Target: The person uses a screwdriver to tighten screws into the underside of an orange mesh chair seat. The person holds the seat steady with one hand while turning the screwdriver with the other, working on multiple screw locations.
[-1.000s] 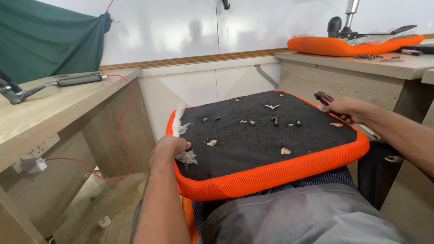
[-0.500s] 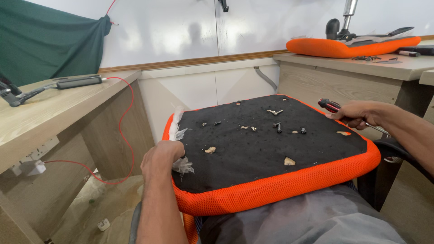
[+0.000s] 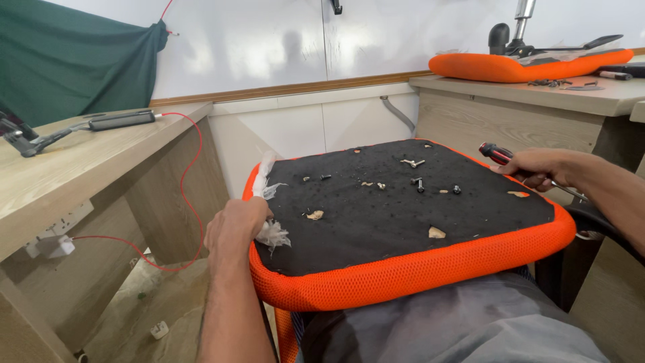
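Note:
An upturned chair seat (image 3: pixel 403 269) with an orange mesh rim and a black underside rests on my lap. My left hand (image 3: pixel 235 225) grips its left edge, next to a tuft of white padding (image 3: pixel 272 235). At the seat's right edge my right hand (image 3: pixel 537 168) is closed around a screwdriver (image 3: pixel 495 153) with a red and black handle. Several loose screws (image 3: pixel 416 183) and small foam scraps (image 3: pixel 437 232) lie on the black surface.
A wooden desk (image 3: pixel 74 168) on the left carries a tool with a red cable (image 3: pixel 121 121). Another orange seat with a chair mechanism (image 3: pixel 524 64) lies on the desk at the back right. A green cloth (image 3: pixel 74 54) hangs at the back left.
The seat has shifted slightly on my lap. My left hand slid forward along the left edge, and my right hand with the screwdriver stayed at the right edge.

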